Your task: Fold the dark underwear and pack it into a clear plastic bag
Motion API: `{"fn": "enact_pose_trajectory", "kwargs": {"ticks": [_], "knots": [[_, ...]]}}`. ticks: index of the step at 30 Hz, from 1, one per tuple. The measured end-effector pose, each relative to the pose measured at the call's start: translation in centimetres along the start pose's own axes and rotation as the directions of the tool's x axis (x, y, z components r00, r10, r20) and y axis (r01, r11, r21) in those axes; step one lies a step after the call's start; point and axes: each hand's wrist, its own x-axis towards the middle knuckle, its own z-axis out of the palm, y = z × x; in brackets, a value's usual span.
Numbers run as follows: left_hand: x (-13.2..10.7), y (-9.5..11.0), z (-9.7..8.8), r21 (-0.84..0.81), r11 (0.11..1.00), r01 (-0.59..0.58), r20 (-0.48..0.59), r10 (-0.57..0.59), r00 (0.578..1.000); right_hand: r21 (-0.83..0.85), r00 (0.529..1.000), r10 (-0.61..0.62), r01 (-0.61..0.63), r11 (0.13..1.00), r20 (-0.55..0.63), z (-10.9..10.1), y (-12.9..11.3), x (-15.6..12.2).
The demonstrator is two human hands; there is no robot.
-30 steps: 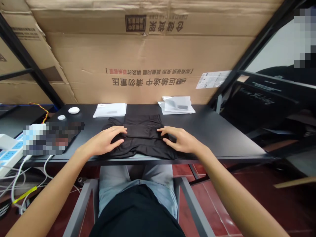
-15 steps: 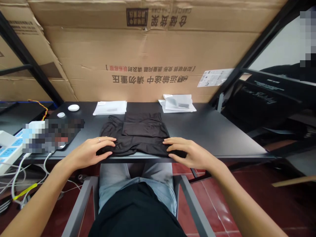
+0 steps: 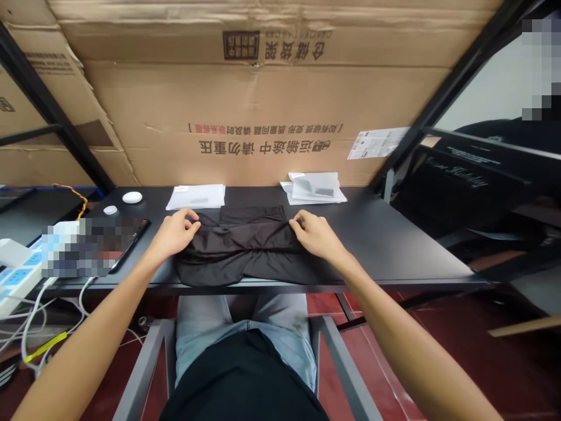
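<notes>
A thin black garment (image 3: pixel 245 248) lies at the front of the dark table, wrinkled across its middle; its exact kind does not show. My left hand (image 3: pixel 176 234) pinches the cloth at its upper left corner. Opposite it, my right hand (image 3: pixel 313 234) pinches the upper right corner, so the cloth is drawn up and taut between both hands. A folded part of the same garment shows just behind the raised edge. The lower edge of the cloth rests along the table's front edge.
Behind the garment lie two groups of pale plastic bags (image 3: pixel 196 197), (image 3: pixel 313 188). At left are a white oval case (image 3: pixel 132 197), a round white lid (image 3: pixel 110 210), a phone (image 3: pixel 131 237) and a power strip (image 3: pixel 21 278) with cables. Cardboard (image 3: pixel 263 93) stands upright behind the table (image 3: pixel 394 251).
Both hands have moved from beside the garment's lower edge up and away from me, and now pinch the cloth. The front layer is lifted over the folded part, covering much of it.
</notes>
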Motion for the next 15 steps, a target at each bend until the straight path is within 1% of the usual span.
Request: {"fn": "enact_pose_trajectory", "kwargs": {"ticks": [1, 3, 4, 5, 6, 7, 8, 9, 10, 11, 12, 14, 15], "knots": [[0.0, 0.0, 0.2, 0.051, 0.999, 0.012, -0.025, -0.011, 1.0, -0.072, 0.999, 0.033, -0.031, 0.997, 0.02, 0.2, -0.2, 0.3], [-0.5, 0.3, 0.5, 0.148, 0.989, 0.004, -0.121, 0.014, 0.993, -0.21, 0.994, 0.091, -0.078, 0.975, 0.054, 0.5, -0.8, 0.4], [-1.0, 0.5, 0.5, 0.173, 0.985, -0.021, -0.176, 0.052, 0.983, -0.263, 0.991, 0.115, -0.093, 0.96, 0.067, 0.7, -1.1, 0.3], [-1.5, 0.7, 0.5, 0.176, 0.982, -0.075, -0.211, 0.112, 0.971, -0.302, 0.988, 0.135, -0.107, 0.947, 0.074, 0.8, -1.5, 0.2], [-2.0, 1.0, 0.4, 0.161, 0.974, -0.16, -0.212, 0.192, 0.958, -0.329, 0.986, 0.151, -0.118, 0.937, 0.076, 1.0, -1.8, 0.0], [-2.4, 1.2, 0.4, 0.14, 0.954, -0.264, -0.182, 0.287, 0.941, -0.348, 0.984, 0.164, -0.129, 0.929, 0.074, 1.1, -2.1, -0.2], [-2.8, 1.4, 0.4, 0.121, 0.924, -0.363, -0.129, 0.378, 0.917, -0.362, 0.982, 0.175, -0.138, 0.922, 0.072, 1.3, -2.3, -0.3], [-3.2, 1.6, 0.5, 0.111, 0.892, -0.437, -0.068, 0.446, 0.892, -0.374, 0.981, 0.183, -0.145, 0.916, 0.068, 1.4, -2.5, -0.3], [-3.4, 1.6, 0.7, 0.117, 0.874, -0.471, -0.016, 0.476, 0.879, -0.382, 0.98, 0.189, -0.151, 0.912, 0.062, 1.6, -2.6, -0.4], [-3.7, 1.5, 0.9, 0.14, 0.876, -0.461, 0.013, 0.464, 0.886, -0.389, 0.98, 0.194, -0.159, 0.907, 0.051, 1.7, -2.6, -0.4], [-3.9, 1.4, 1.2, 0.171, 0.893, -0.416, 0.012, 0.42, 0.907, -0.391, 0.981, 0.191, -0.162, 0.906, 0.037, 1.8, -2.6, -0.4], [-4.2, 0.9, 1.8, 0.219, 0.932, -0.288, -0.042, 0.304, 0.952, -0.374, 0.99, 0.138, -0.138, 0.917, -0.027, 1.9, -2.3, -0.4], [-4.3, 0.7, 2.0, 0.23, 0.944, -0.236, -0.076, 0.259, 0.963, -0.361, 0.994, 0.081, -0.103, 0.927, -0.076, 1.9, -2.1, -0.4]]}}
